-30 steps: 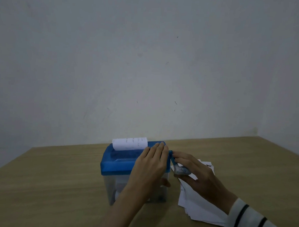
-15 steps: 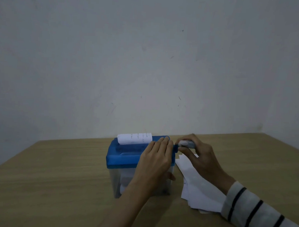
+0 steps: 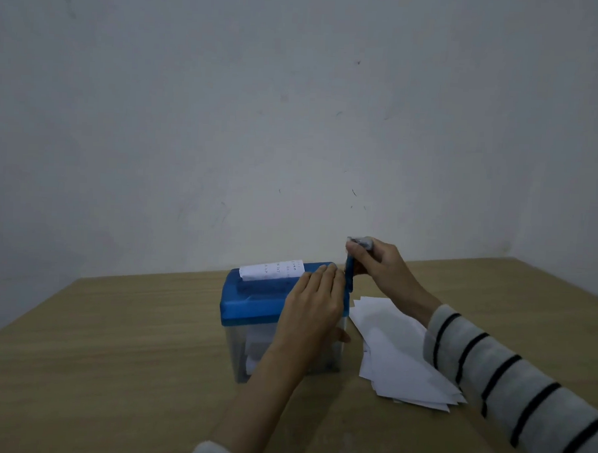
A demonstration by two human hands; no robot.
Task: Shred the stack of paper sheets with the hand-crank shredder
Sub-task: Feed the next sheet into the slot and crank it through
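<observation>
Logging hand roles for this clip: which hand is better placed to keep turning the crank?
Right. The right hand grips the crank handle, now raised upright; the left hand lies flat on the shredder lid.

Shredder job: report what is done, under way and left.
Done: shreds lie in the clear bin. Under way: a printed sheet stands in the slot; the right hand grips the crank handle, the left hand steadies the blue lid. Left: the paper stack.
</observation>
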